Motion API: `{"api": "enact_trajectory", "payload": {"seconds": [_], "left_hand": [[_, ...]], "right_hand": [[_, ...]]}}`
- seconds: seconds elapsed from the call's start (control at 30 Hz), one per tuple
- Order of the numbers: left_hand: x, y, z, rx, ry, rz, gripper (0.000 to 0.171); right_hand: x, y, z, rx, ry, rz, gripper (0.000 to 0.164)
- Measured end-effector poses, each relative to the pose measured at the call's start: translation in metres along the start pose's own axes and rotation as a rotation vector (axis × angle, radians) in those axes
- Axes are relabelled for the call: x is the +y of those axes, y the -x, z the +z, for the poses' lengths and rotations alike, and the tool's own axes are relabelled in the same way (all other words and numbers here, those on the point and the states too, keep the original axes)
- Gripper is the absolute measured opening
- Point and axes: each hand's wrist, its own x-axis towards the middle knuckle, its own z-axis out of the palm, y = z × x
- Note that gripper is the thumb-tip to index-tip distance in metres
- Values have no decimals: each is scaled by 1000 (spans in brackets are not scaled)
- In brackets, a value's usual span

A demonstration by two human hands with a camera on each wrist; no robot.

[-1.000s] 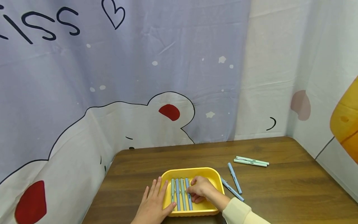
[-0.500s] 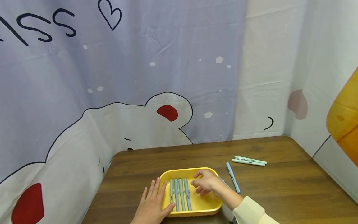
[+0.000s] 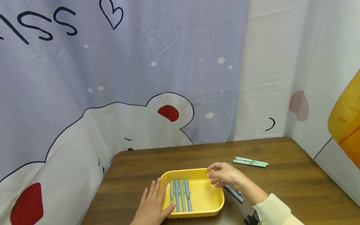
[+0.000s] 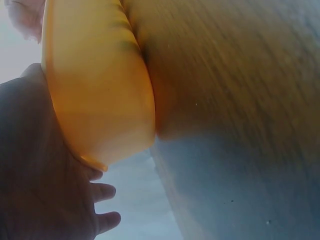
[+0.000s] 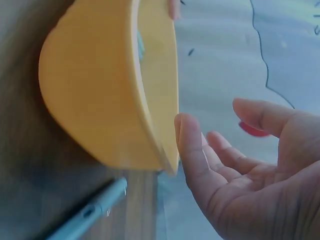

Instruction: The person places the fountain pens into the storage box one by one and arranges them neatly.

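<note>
A yellow tray [image 3: 206, 200] holds several capped pens, alternating green and blue, lying side by side in its left half; the rightmost is a blue pen [image 3: 187, 195]. My left hand [image 3: 153, 203] rests with spread fingers on the tray's left rim, as the left wrist view also shows along the tray wall [image 4: 100, 90]. Over the tray's right rim hovers my right hand [image 3: 226, 175], fingers loosely bent and holding nothing. Beneath it on the table lies a blue pen [image 3: 234, 194]; another blue pen is mostly hidden by the hand. The right wrist view shows one pen [image 5: 95, 210] beside the tray.
Two green pens [image 3: 250, 162] lie together farther back on the right of the brown wooden table [image 3: 281, 187]. A printed curtain [image 3: 140, 78] stands behind the table's back edge. A dark object [image 3: 251, 218] sits at the right sleeve's cuff.
My right hand has let go of the rightmost blue pen inside the tray. It has moved right and back, out to the tray's right rim. My left hand has stayed on the left rim.
</note>
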Motion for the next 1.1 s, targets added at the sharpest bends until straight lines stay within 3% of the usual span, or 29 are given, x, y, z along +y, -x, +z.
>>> {"api": "enact_trajectory", "payload": {"seconds": [0.37,1.1], "left_hand": [[-1,-2,1,-5,-12,2,89],[-1,-2,1,-10,-14,-2,89]], "right_hand": [[8,7,-38,53,14,14,50],[47,4,-109,103,76,65,54]]}}
